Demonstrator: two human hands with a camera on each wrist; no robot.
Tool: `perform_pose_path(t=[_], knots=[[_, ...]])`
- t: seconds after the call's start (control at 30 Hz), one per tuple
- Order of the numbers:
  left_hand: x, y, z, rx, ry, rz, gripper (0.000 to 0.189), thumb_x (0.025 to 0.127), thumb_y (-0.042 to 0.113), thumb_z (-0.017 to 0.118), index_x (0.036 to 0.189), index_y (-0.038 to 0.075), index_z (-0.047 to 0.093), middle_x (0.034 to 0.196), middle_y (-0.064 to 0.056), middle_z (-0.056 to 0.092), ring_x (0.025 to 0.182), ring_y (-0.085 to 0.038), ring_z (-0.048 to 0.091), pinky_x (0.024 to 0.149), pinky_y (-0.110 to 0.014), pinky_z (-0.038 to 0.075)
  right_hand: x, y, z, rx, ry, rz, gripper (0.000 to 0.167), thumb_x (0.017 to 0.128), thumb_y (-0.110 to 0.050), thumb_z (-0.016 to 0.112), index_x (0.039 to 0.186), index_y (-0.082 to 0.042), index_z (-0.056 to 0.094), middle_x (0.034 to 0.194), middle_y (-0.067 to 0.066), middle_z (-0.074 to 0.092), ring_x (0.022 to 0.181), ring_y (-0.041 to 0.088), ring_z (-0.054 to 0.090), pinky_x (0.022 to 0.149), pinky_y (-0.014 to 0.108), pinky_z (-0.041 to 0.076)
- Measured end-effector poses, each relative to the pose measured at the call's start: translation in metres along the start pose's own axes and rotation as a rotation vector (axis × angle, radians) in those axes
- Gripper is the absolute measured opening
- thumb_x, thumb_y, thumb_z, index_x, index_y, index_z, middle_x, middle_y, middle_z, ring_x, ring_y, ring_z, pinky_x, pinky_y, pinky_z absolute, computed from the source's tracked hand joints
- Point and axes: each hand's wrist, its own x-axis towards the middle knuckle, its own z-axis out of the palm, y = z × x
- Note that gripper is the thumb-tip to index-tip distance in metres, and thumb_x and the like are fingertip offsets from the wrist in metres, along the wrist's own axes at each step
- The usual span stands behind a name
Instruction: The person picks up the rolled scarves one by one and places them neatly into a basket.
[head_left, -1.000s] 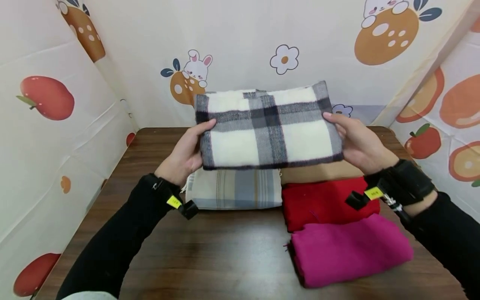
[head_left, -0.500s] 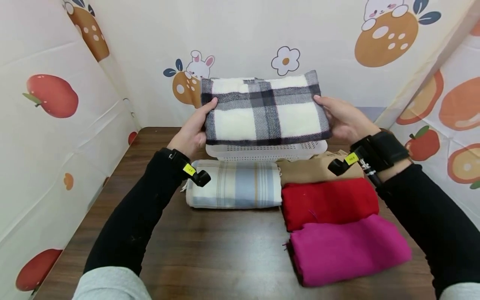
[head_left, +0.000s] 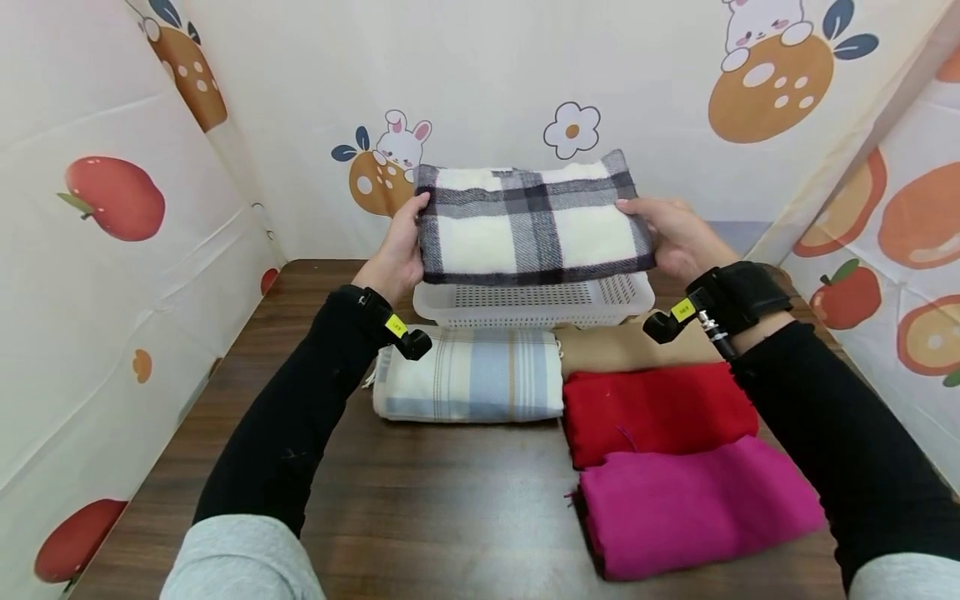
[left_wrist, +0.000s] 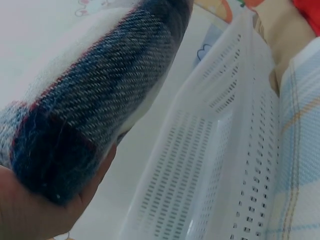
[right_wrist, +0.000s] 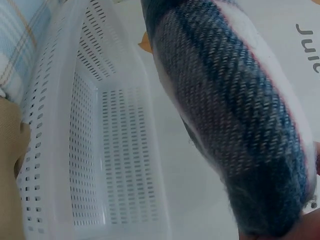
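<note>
A pale curtain point(head_left: 97, 308) printed with red fruit hangs well to the left of the white perforated basket point(head_left: 517, 315), and a black sleeve point(head_left: 262, 417) stretches from the near side toward the basket's left end. The left hand point(head_left: 393, 260) is above that end, gripping the left edge of a folded checked cloth point(head_left: 536, 229) in cream, grey and black; its thumb presses the near face, while the fingers behind are hidden in the head view. A folded blue-and-cream plaid cloth point(head_left: 480, 379) lies on the dark wooden table point(head_left: 420, 508) just in front of the basket's left and middle part; whether it touches the basket, I cannot tell. The checked cloth spans most of the basket's length, held up above it: its lower edge covers the far rim in the head view, and both wrist views show a gap between cloth and basket, with the slotted floor visible. In front of the basket's right part lies a tan cloth point(head_left: 611, 348); farther forward comes a red cloth point(head_left: 660, 408), then a magenta cloth point(head_left: 701, 512) farthest from the basket. Above the basket's right end, the right hand point(head_left: 678, 240) holds the checked cloth's right edge, thumb on the near face, the other fingers mostly hidden.
</note>
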Motion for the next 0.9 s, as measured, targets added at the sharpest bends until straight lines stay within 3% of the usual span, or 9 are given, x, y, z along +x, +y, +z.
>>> perform_pose_path(t=[0.1,0.2,0.43,0.57,0.7,0.9], knots=[[0.001,0.001,-0.002,-0.037,-0.048,-0.013,0.033,0.103,0.033,0.026,0.125,0.014,0.041,0.118,0.0,0.044,0.106,-0.015,0.04,0.1,-0.032,0.025,0.003,0.002,-0.002,0.026,-0.005,-0.015,0.005,0.085,-0.012,0.073,0.085,-0.009,0.07,0.116,0.003,0.05,0.08,0.014,0.06,0.067,0.029,0.051],[0.003,0.001,-0.005,-0.06,-0.059,-0.021,0.034,0.103,0.03,0.022,0.129,0.013,0.038,0.121,0.001,0.042,0.11,-0.014,0.038,0.102,-0.032,0.022,0.006,0.003,-0.004,0.057,-0.013,-0.023,0.005,0.083,-0.012,0.075,0.086,-0.009,0.071,0.108,0.003,0.057,0.079,0.014,0.062,0.066,0.03,0.052],[0.008,0.002,-0.009,-0.115,-0.023,0.023,0.041,0.104,0.024,0.039,0.145,0.018,0.035,0.137,0.002,0.042,0.119,-0.012,0.04,0.104,-0.027,0.026,0.015,0.006,-0.006,0.087,-0.032,-0.056,0.008,0.084,-0.012,0.074,0.091,-0.009,0.071,0.09,0.003,0.066,0.077,0.014,0.063,0.066,0.03,0.052],[0.01,-0.001,-0.012,-0.084,0.021,0.03,0.041,0.101,0.024,0.048,0.141,0.018,0.043,0.135,0.002,0.046,0.118,-0.011,0.042,0.102,-0.025,0.028,0.02,0.008,-0.005,0.113,-0.019,-0.054,0.038,0.084,-0.01,0.073,0.121,-0.01,0.063,0.106,0.003,0.062,0.083,0.014,0.062,0.066,0.03,0.051],[0.013,-0.003,-0.013,-0.009,0.085,0.033,0.039,0.099,0.027,0.051,0.136,0.012,0.05,0.13,0.0,0.052,0.113,-0.011,0.047,0.099,-0.025,0.033,0.025,0.011,-0.004,0.117,0.006,-0.026,0.069,0.086,-0.01,0.071,0.147,-0.014,0.038,0.128,0.003,0.048,0.096,0.015,0.057,0.067,0.029,0.051],[0.022,-0.007,-0.015,0.072,0.156,0.02,0.042,0.1,0.027,0.049,0.138,0.01,0.048,0.129,-0.002,0.052,0.111,-0.013,0.049,0.098,-0.027,0.035,0.031,0.016,-0.003,0.074,0.042,-0.031,0.065,0.089,-0.011,0.067,0.147,-0.013,0.038,0.125,0.002,0.05,0.101,0.015,0.053,0.069,0.029,0.049]])
